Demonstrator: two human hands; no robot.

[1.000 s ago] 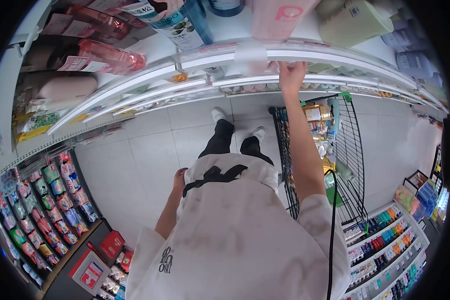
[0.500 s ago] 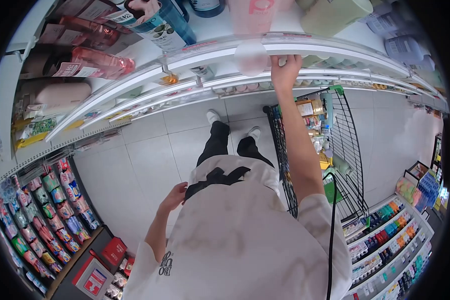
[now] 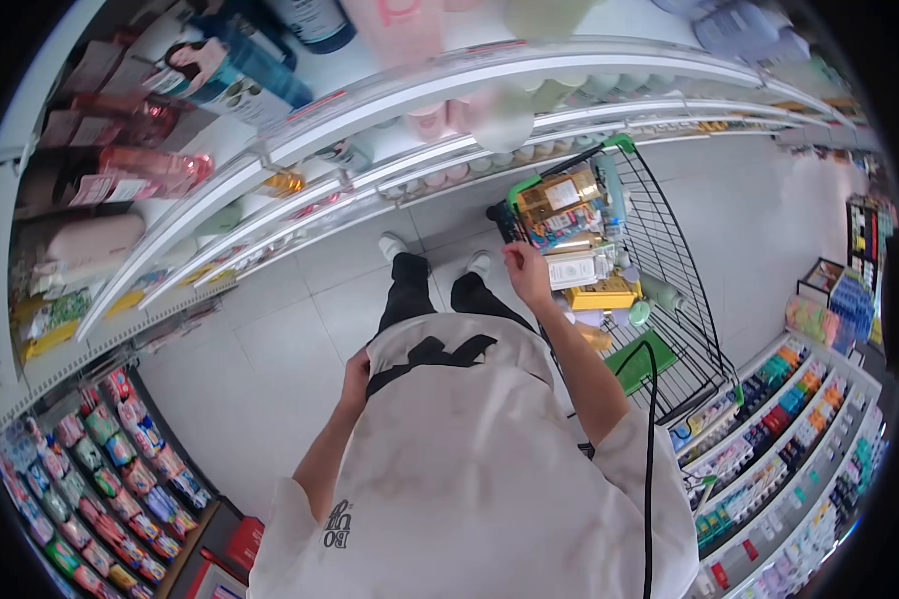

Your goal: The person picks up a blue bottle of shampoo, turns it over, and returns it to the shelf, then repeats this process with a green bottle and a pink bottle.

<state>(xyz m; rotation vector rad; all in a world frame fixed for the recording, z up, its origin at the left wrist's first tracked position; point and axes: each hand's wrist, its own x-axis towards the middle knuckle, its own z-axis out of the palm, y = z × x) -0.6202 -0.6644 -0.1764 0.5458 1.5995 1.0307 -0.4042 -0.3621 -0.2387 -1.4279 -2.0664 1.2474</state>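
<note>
My right hand (image 3: 525,272) is over the near left side of a black wire shopping cart (image 3: 669,235) with green corners. Its fingers are curled in, and whatever they might hold is hidden. Close by in the cart lie a white box (image 3: 571,270), a yellow box (image 3: 603,294) and a brown-gold package (image 3: 559,193). A pale green bottle (image 3: 661,292) rests against the wire side. My left hand (image 3: 357,377) hangs at my hip against the shirt hem, its fingers mostly out of sight.
Ahead, a white shelf (image 3: 370,95) carries bottles, including a blue one (image 3: 245,80) and red pump bottles (image 3: 160,165). Racks of packets (image 3: 110,459) stand at lower left, a stepped display (image 3: 769,449) at lower right. Grey tiles (image 3: 270,339) cover the floor.
My right hand has come down from the shelf edge to the cart's side. My left hand has moved in against my hip. The view has shifted, showing more of the cart.
</note>
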